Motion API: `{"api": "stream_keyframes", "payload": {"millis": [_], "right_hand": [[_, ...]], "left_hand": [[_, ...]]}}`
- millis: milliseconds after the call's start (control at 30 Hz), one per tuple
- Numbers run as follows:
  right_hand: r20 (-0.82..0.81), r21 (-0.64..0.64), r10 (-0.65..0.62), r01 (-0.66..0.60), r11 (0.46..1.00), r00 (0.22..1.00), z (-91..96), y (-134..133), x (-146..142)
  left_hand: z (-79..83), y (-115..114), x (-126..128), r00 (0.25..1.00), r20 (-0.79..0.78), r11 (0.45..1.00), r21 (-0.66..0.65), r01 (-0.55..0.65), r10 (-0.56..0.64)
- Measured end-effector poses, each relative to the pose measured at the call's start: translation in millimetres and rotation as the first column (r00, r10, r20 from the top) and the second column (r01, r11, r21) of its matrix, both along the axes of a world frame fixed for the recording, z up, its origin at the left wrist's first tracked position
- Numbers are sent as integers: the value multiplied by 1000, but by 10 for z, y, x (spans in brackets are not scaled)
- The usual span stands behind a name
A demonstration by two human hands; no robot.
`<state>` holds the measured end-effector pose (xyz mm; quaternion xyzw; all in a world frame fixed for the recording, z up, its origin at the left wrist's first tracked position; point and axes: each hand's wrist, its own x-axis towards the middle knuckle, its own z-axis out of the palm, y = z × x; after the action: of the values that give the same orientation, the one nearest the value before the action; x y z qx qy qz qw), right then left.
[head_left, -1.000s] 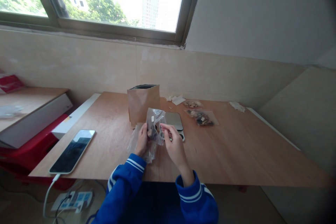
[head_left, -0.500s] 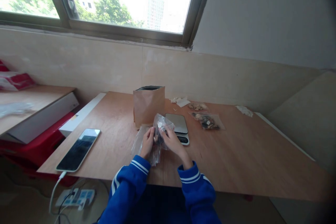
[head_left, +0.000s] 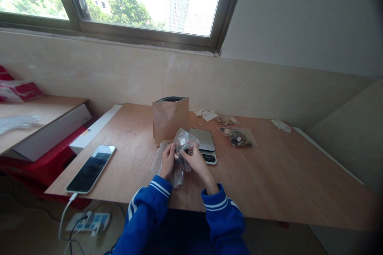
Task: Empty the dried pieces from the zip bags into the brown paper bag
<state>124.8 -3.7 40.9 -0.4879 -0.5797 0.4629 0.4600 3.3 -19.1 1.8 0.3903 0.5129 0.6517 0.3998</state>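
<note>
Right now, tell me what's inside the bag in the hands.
Dark pieces show through the clear bag; the left hand and right hand hide the rest.

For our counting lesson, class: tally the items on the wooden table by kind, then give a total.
Kraft paper bag: 1
Kitchen scale: 1
Smartphone: 1
Clear plastic bags: 3, one held by the left hand and right hand
White paper scraps: 2
Total: 8
</note>
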Motion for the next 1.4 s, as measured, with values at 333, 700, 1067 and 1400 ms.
{"api": "stream_keyframes", "payload": {"millis": [333,700,1067,1400], "right_hand": [[-44,-19,64,-65,998,997,164,-2,37],[-217,-2,-18,18,1000,976,236,38,38],[-492,-78,-36,-3,997,870,273,91,125],[-538,233,175,-54,971,825,994,591,-12]], "left_hand": [[-23,20,8,993,116,1000,7,-14,13],[-33,61,25,928,365,997,-50,-63,77],[-136,117,-3,882,464,996,-40,-76,85],[-148,127,-12,891,441,994,-45,-98,108]]}}
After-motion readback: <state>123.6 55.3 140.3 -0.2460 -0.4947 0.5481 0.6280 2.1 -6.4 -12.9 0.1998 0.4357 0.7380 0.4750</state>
